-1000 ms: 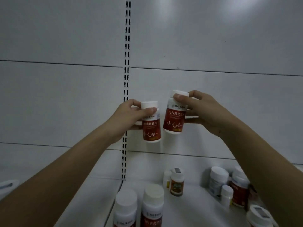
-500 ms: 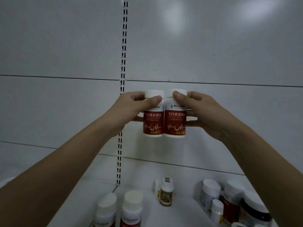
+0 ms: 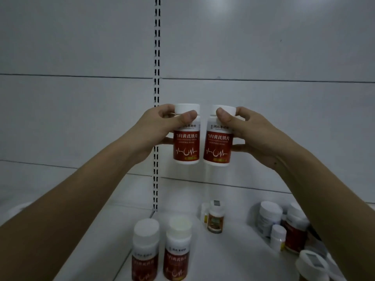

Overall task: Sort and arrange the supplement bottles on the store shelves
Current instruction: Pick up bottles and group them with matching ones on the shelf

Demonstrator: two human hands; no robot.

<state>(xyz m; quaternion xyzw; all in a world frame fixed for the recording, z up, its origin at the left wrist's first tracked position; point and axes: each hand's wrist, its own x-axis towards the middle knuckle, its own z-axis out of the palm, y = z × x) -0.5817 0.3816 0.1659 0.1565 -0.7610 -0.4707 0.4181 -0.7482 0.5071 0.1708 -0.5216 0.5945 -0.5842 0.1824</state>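
Your left hand [image 3: 156,132] and right hand [image 3: 246,134] each clamp a red-labelled white plastic supplement bottle [image 3: 186,136] (twin [image 3: 219,138] just right) — thumbs at caps. Likely light, rigid, slick — grip the label.

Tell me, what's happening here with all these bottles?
A person holds up two matching red-label bottles side by side, one in the left hand and one in the right hand, labels facing the camera, not quite touching. Below, on the white shelf, two more red-label bottles stand in front, with other bottles grouped farther right.
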